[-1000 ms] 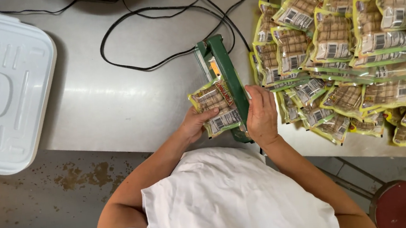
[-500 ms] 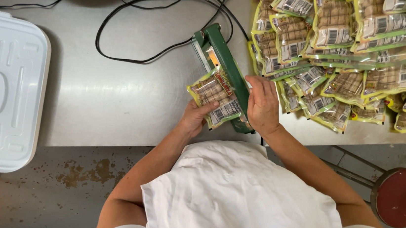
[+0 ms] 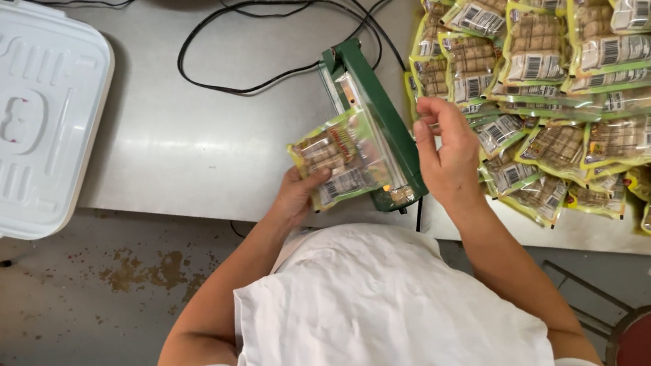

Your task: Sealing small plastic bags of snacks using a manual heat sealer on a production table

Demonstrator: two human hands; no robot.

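A clear yellow-edged plastic packet of brown snack pieces (image 3: 337,160) is grasped at its lower left corner by the left hand (image 3: 297,196), with its open edge laid across the green bar-type heat sealer (image 3: 374,122) on the grey metal table (image 3: 203,147). Half a second ago the sealer arm was pressed down by the right hand (image 3: 447,147); now that hand is lifted off, released and loosely curled, at three o'clock of the sealer. The press is judged finished. A heap of similar sealed packets (image 3: 570,80) lies at two o'clock.
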